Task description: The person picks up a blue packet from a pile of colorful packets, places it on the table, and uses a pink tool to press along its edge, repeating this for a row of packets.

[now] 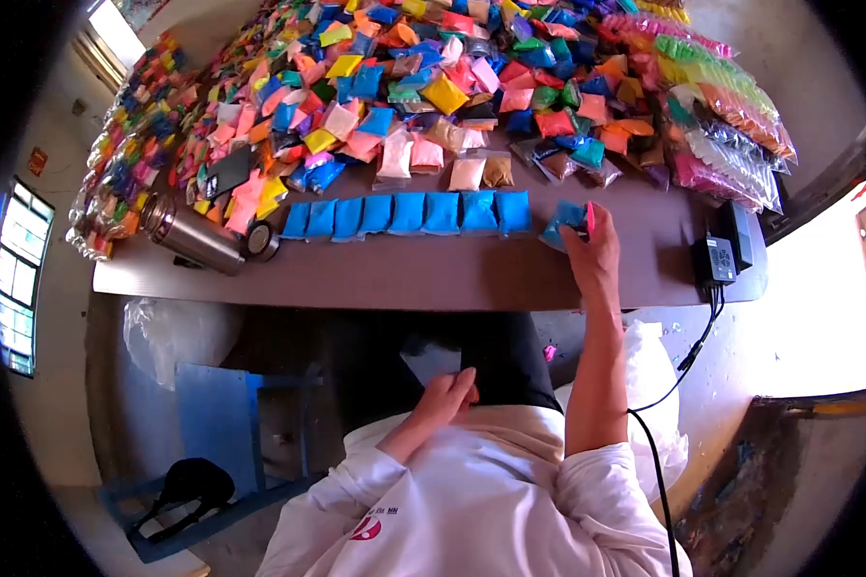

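Observation:
My right hand (595,252) is at the right end of a row of blue packets (404,213) on the table, its fingers closed on a separate blue packet (560,224). A small bright pink piece (590,217) shows at the fingertips; I cannot make out what it is. Down over my lap, my left hand (446,394) grips a clear plastic bag (431,362), with its fingers curled. The row's packets lie side by side, close together, and neither hand touches them.
A large heap of colourful packets (356,87) covers the back of the table (404,274). A metal flask (194,236) lies at the left, near a dark phone-like object (227,173). Bundled clear bags (731,154) and a black cabled box (715,260) are at the right.

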Demonstrator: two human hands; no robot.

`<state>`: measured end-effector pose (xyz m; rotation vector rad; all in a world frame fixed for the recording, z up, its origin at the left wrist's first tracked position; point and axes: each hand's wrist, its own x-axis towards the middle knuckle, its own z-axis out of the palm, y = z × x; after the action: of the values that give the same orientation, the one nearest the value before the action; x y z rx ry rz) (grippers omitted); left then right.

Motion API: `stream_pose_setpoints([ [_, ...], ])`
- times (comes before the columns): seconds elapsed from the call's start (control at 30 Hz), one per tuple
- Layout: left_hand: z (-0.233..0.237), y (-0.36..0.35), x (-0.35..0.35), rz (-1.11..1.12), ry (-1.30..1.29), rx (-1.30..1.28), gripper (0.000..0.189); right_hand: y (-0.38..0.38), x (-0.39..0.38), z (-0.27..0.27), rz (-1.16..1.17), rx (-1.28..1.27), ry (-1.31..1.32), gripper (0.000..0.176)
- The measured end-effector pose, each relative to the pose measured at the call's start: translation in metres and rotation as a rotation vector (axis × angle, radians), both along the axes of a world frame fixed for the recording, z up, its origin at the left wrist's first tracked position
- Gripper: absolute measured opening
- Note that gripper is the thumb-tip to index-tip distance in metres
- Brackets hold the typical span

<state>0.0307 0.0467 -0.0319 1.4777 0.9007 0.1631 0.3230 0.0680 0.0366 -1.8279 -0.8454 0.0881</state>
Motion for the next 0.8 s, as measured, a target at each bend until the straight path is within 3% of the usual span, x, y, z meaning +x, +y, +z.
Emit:
stream_pose_setpoints([
  [0.07,-0.025,0.003,-0.004,0.202,0.093,-0.198,0.050,0.009,-0.003,0.004,-0.072,-0.074,-0.046,0.046],
  [0.1,-0.031,0.010,-0.009,0.185,-0.012,-0.274,0.047,0.012,-0.005,0.007,-0.075,-0.084,-0.047,0.046],
  [0.23,-0.055,0.023,-0.011,0.340,0.044,-0.325,0.046,0.013,-0.009,0.005,-0.128,-0.095,0.037,0.037],
  [0.47,-0.086,0.033,-0.015,0.370,0.077,-0.379,0.046,-0.013,-0.023,-0.010,-0.219,-0.011,-0.143,0.013],
  [0.8,-0.105,0.042,-0.012,0.426,0.143,-0.394,0.041,-0.005,-0.062,0.009,-0.011,0.054,-0.108,0.015],
])
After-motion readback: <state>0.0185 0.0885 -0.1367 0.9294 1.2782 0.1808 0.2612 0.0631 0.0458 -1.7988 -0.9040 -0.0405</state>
